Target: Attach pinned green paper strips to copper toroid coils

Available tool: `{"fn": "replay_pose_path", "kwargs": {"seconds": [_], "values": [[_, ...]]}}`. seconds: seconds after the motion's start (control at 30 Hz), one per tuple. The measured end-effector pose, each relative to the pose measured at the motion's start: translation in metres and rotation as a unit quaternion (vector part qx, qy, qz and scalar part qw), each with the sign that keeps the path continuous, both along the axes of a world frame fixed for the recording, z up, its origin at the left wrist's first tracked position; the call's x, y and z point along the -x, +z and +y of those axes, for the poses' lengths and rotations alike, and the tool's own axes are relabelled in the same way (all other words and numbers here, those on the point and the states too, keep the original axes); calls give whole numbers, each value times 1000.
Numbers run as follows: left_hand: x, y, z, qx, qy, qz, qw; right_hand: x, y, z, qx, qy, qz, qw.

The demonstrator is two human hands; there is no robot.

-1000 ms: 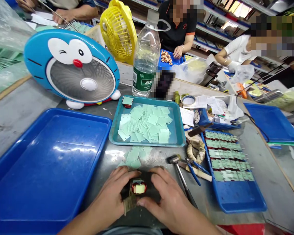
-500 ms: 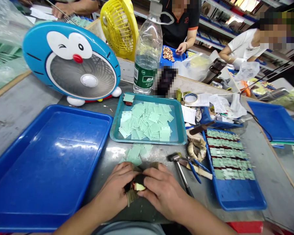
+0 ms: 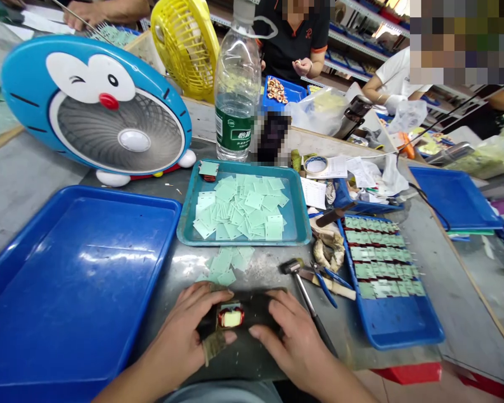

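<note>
A small coil [image 3: 231,318] with red copper winding and a pale yellow face lies on the dark work surface between my hands. A pale green edge shows along its top. My left hand [image 3: 195,322] is curved around its left side, index finger above and thumb below, with a gap between them. Tape [image 3: 214,346] is wrapped round the left thumb. To the right of the coil, my right hand [image 3: 292,336] is apart from it, with thumb and fingers spread and nothing held. Loose pale green square sheets [image 3: 227,263] lie just beyond my hands.
A teal tray [image 3: 306,232] holds many green sheets. Left is a blue tray [image 3: 79,291]; right, another blue tray [image 3: 403,324] holds rows of green-topped coils. A hammer [image 3: 304,291] and pliers [image 3: 325,285] lie near my right hand. A blue fan [image 3: 29,84] and bottle [image 3: 235,123] stand behind.
Half a second ago both hands were closed around the coil. Now the fingers have spread, the right hand has drawn away rightward, and the coil's yellow face is in plain sight.
</note>
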State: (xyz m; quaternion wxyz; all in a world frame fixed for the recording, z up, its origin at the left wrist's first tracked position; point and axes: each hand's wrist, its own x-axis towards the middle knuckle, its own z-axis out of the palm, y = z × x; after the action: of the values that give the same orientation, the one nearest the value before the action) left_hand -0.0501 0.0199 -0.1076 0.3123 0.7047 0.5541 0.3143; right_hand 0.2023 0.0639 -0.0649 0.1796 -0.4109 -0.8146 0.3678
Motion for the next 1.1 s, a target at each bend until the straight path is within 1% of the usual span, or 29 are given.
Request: {"fn": "replay_pose_path", "kwargs": {"seconds": [0.07, 0.17, 0.27, 0.33, 0.47, 0.57, 0.67, 0.73, 0.83, 0.9, 0.93, 1.0, 1.1], "values": [[-2, 0, 3, -4, -13, -6, 1000, 8, 2, -1, -26, 14, 15, 999], [-6, 0, 7, 4, -31, -18, 999, 21, 4, 3, -96, 45, 23, 994], [-9, 0, 6, 15, -25, -33, 999, 27, 1, 8, -151, 69, 29, 986], [-10, 0, 6, 21, -19, -39, 999, 28, -2, 10, -160, 82, 31, 983], [-11, 3, 7, 25, -20, -45, 998, 28, -3, 12, -148, 111, 19, 982], [-11, 4, 9, 25, -25, -46, 998, 30, 0, 14, -139, 113, 19, 984], [-12, 3, 6, 19, -23, -46, 999, 29, 2, 15, -110, 106, 26, 988], [-12, 1, 2, 13, -6, -52, 999, 24, 1, 12, -76, 88, 32, 993], [-9, 0, -5, 12, 23, -58, 998, 11, -3, 4, -37, 24, 25, 999], [-7, 1, -6, 11, 22, -45, 999, 4, -4, -1, -28, -9, 16, 999], [-5, 2, -6, 9, 17, -36, 999, 2, -4, -2, -25, -13, 15, 999], [-3, 4, -4, 2, 4, -26, 1000, 4, 0, -3, -25, -2, 21, 999], [-4, 5, 2, -10, -11, -31, 999, 17, 6, 2, -41, 25, 39, 998]]}}
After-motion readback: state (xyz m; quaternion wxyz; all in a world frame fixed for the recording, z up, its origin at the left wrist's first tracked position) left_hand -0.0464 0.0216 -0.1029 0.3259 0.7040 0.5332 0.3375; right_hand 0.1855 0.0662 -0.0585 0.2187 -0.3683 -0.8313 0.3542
